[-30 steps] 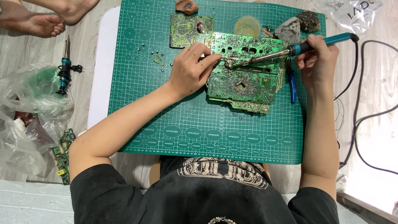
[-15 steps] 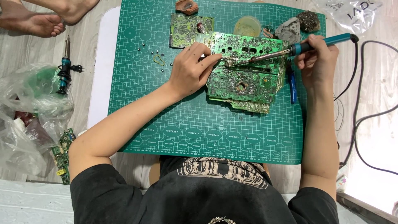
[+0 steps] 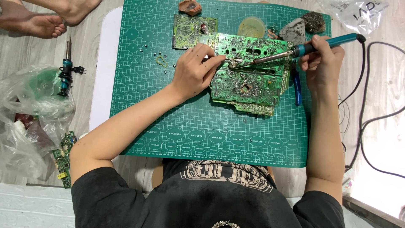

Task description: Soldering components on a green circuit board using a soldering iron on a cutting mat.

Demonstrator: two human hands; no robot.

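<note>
Overhead, you are looking down at a green cutting mat on a pale wooden floor.

At far left, a crumpled clear plastic bag sits off the mat, with a spare soldering tool above it and a small green board below; what is inside the bag is hard to make out. Bare feet of another person show at the top left corner.

Moving right, your left hand is curled, fingertips pinched at the edge of a large green circuit board lying solder-side up on the mat's upper middle. Whether the fingers grip a tool or a component, I cannot tell.

That board looks light, stiff and brittle, with sharp solder points; it is best held by its edges.

Behind it lie a smaller board, a round yellowish tin and grey lumps.

Your right hand is closed around the teal handle of a soldering iron, tip touching the board near your left fingertips. Blue-handled pliers are half hidden beside the board. Black cables run off the right edge.
</note>
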